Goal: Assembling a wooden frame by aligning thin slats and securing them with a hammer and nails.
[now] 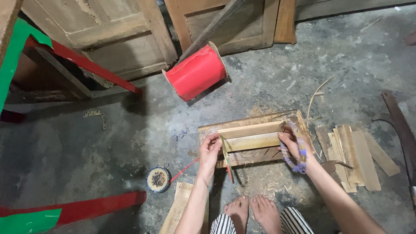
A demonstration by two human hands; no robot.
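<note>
Head view. The landmark is the wooden block (253, 138) on the concrete floor (108, 143), just ahead of the person's bare feet (253, 212). Across the top of the block lie two pale bamboo slats (251, 135), side by side and touching.

The left hand (209, 149) is closed in a pinch at the slats' left end, where a thin strip (226, 158) stands on edge and runs down off the block toward the feet. The right hand (291, 143), with a purple braided band at the wrist, is curled over the slats' right end and presses them onto the block.

By their look the slats are light, stiff along the grain and liable to split along it; their smooth faces may slide on each other, and cut edges could be sharp. The ends, where both hands now sit, seem the sound places to hold them.

Right of the block lies a loose stack of more slats (353, 158), and farther right a dark curved blade (401, 125). Left of the block, near it, sits a small round tin (157, 179); its top shows a dark pattern, and I cannot tell what is inside. Beyond the block, well apart, lies a roll of red sheet (197, 71) on its side, against old wooden panels (112, 34). Shavings litter the floor around the block.
</note>
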